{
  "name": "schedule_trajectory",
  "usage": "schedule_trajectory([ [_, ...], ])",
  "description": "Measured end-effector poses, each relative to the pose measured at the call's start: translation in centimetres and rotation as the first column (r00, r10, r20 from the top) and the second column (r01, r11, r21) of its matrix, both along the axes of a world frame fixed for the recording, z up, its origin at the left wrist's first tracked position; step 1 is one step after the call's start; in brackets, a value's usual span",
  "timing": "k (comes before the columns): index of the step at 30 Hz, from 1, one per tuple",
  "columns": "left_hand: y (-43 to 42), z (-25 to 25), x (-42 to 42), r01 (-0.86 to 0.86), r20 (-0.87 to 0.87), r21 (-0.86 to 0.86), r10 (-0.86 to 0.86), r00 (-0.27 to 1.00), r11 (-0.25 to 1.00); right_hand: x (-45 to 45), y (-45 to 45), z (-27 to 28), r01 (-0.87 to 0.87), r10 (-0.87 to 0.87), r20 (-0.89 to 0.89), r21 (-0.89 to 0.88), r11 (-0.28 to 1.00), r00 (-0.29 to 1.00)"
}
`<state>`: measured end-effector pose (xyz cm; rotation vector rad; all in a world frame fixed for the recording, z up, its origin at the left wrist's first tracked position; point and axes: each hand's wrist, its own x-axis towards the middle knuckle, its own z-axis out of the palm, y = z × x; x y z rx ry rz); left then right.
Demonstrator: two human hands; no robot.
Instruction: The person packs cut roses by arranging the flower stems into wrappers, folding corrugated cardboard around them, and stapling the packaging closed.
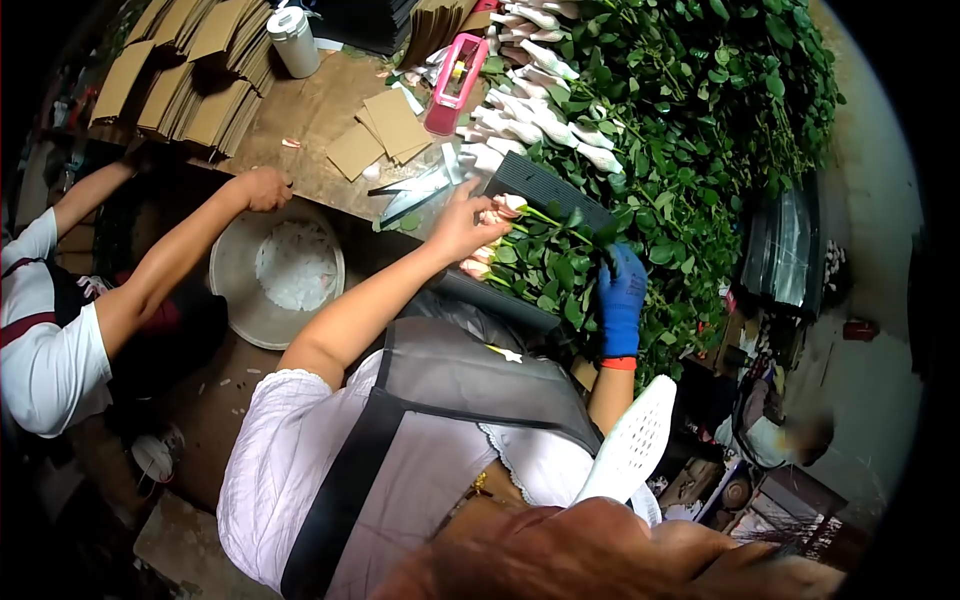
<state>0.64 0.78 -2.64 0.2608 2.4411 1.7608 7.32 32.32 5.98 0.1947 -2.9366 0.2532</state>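
Several roses (pixel 511 206) point leftward, stems (pixel 541 215) slanting rightward; whether the left-hand fingers (pixel 480 233) grip, I cannot tell.

Open brown wooden tabletop (pixel 293 118) gives passage between stacked tan cardboard (pixel 165 103) and loose tan cardboard rectangles (pixel 355 152). Dense green leafy stems (pixel 690 190) crowd the blue-gloved right hand (pixel 623 285); white-wrapped flower heads (pixel 552 124) obstruct reach beyond the bare left hand (pixel 463 227).

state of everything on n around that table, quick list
roses: heads unwrapped
ribbed sheet: open, not folded over the roses
left grip: bare, touching the roses
right grip: gloved, closure unclear
white-wrapped heads: covered, piled together
loose cards: flat, overlapping
cardboard stacks: piled
white jar: upright, capped
grey bin: uncovered, white matter inside
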Motion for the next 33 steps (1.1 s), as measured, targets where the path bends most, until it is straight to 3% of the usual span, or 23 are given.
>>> schedule_trajectory([
  [3,0.1,0.0,0.1,-0.016,0.013,0.004,0.016,1.0,1.0,0.5,-3.3,5.6,0.127,-0.126,-0.023,0.3,0.945,0.992],
  [6,0.2,-0.7,-0.1,-0.01,-0.01,-0.002,0.01,1.0,1.0,1.5,-6.0,9.2,0.135,-0.145,0.047,0.167,0.977,0.988],
  [8,0.3,-1.0,-0.1,-0.014,-0.009,0.024,0.014,1.0,1.0,1.4,-8.5,9.8,-0.014,0.09,0.181,-0.382,0.924,0.979],
  [10,0.2,-0.7,-0.2,-0.011,-0.005,0.025,0.012,1.0,1.0,-0.2,-11.0,7.8,-0.132,0.245,0.13,-0.561,0.817,0.961],
  [13,0.1,-0.6,-0.2,-0.011,0.01,0.02,0.011,1.0,1.0,-2.6,-11.4,1.3,-0.187,0.256,0.063,-0.523,0.831,0.964],
  [16,0.2,-0.6,0.0,-0.02,0.051,0.058,0.017,0.999,0.998,-3.0,-11.9,-1.1,-0.122,0.201,0.063,-0.61,0.783,0.977],
  [20,0.3,-0.5,0.2,-0.043,0.023,0.048,0.042,0.999,0.998,-3.1,-12.9,0.4,-0.228,0.249,0.014,-0.361,0.904,0.968],
  [23,0.3,-0.6,0.3,-0.075,0.013,0.048,0.074,0.997,0.996,-3.3,-13.7,0.7,-0.239,0.256,0.08,-0.182,0.954,0.963],
  [26,0.5,-2.2,0.5,-0.081,-0.064,0.078,0.086,0.994,0.994,-3.4,-13.9,-0.4,-0.221,0.231,0.123,-0.086,0.971,0.965],
  [29,0.4,-1.3,0.3,-0.075,-0.021,0.032,0.076,0.997,0.997,-3.3,-14.7,-0.6,-0.175,0.166,0.185,0.037,0.984,0.969],
  [33,0.1,0.0,0.2,-0.051,0.032,0.009,0.05,0.998,0.999,-3.9,-14.4,-0.9,-0.181,0.166,0.22,0.049,0.982,0.961],
])
